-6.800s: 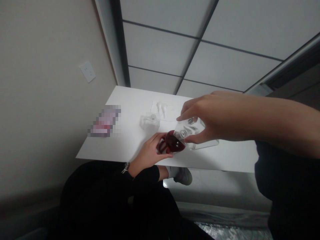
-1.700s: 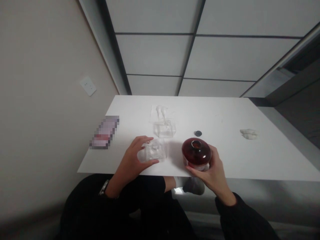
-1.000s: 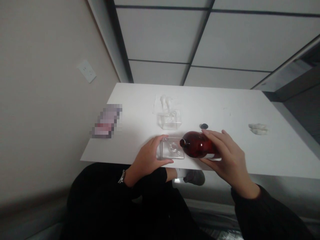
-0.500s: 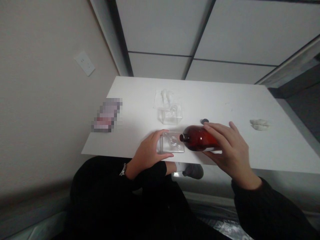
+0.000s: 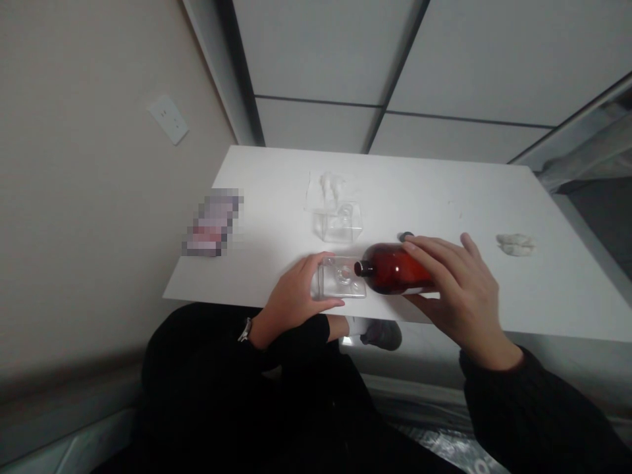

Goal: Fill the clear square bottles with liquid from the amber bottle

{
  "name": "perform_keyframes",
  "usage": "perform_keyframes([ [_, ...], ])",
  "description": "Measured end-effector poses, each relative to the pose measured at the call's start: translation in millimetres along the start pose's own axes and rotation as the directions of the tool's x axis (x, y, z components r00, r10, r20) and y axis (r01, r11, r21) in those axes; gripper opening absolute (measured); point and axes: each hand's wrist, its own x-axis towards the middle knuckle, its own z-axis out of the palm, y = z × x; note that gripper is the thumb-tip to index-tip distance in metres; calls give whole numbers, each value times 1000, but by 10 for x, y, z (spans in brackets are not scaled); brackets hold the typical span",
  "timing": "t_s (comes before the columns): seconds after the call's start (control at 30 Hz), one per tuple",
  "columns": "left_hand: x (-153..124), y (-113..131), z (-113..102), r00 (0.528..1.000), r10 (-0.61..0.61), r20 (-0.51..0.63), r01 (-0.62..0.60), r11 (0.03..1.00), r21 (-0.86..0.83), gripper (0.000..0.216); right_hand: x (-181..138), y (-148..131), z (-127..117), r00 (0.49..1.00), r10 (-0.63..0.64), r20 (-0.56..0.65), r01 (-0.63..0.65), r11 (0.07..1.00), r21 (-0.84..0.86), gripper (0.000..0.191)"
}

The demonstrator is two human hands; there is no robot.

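My right hand [image 5: 457, 289] grips a dark red-brown bottle [image 5: 390, 268], tipped on its side with its open neck pointing left. The neck sits over the mouth of a small clear square bottle [image 5: 342, 277] near the front edge of the white table [image 5: 444, 197]. My left hand [image 5: 295, 296] is wrapped round that clear bottle from the left. A second clear square bottle [image 5: 340, 224] stands just behind, untouched. A small dark cap [image 5: 405, 236] lies behind the brown bottle.
A clear plastic wrapper [image 5: 328, 187] lies at the back of the table. A blurred-out pinkish packet [image 5: 213, 222] sits at the left edge, a crumpled white tissue [image 5: 515, 243] at the right. The wall with a socket [image 5: 168, 118] is close on the left.
The brown bottle went from upright to tipped sideways, neck brought to the clear bottle in my left hand. Over the last half second both hands have stayed nearly still.
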Motion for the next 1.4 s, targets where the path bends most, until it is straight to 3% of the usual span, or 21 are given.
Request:
perform_keyframes([
  [1.4,14,30,-22,1000,-17,1,17,1000,-13,74,111,39,-105,998,-46,49,49,997,-64,85],
])
